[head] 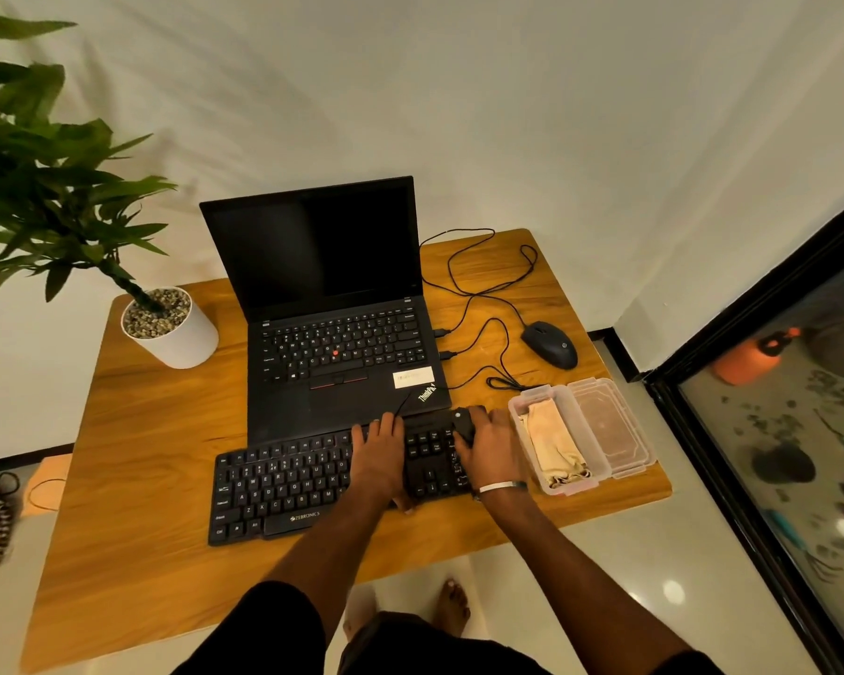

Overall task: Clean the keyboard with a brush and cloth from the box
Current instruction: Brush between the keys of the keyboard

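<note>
the person's two bare forearms come up from the bottom of the frame, nearest the camera, and end at the hands in the lower middle. the left hand (378, 457) lies flat on the black full-size plastic keyboard (313, 479), fingers straight and slightly spread, pressing it down. the right hand (490, 448), with a pale band at the wrist, is curled round a small black brush (463, 423) held at the keyboard's far right corner; its bristles are hidden, so i cannot tell whether they touch the keys.

just right of that hand sits the clear plastic box (525, 431) with a beige folded cloth (554, 443) inside and its clear lid (612, 426) lying beside it. above the keyboard stands the open black laptop (332, 304), a thin black cable (488, 343) looping to the black mouse (550, 344) in the upper right.

risks, as i judge them: a wide stroke to the right could knock the box toward the wooden table's (142, 455) edge; brushing upward could flick dust onto the laptop or snag the cable; if the left hand lifts, the keyboard may slide.
</note>
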